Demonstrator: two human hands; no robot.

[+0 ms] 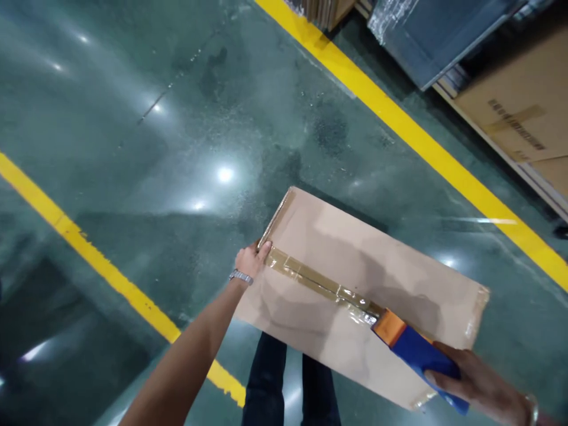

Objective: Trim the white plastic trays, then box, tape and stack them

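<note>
A large cardboard box (328, 236) lies tilted below me, with shiny brown tape (310, 280) running along its middle seam. My left hand (254, 260), with a metal watch band at the wrist, grips the box's left edge, thumb on top beside the tape's end. In my right hand (473, 378) is a blue and orange tool (419, 352), fingers wrapped round its blue body. The tool's orange end rests at the tape, right of the box's middle. Part of the tape beyond it is hidden by the tool.
Yellow lines (390, 112) cross the green, glossy floor (186, 142) on both sides. At the upper right stand a large cardboard carton (523, 94) and a dark wrapped object (439, 35) on pallets. My legs (266, 378) are just below the box.
</note>
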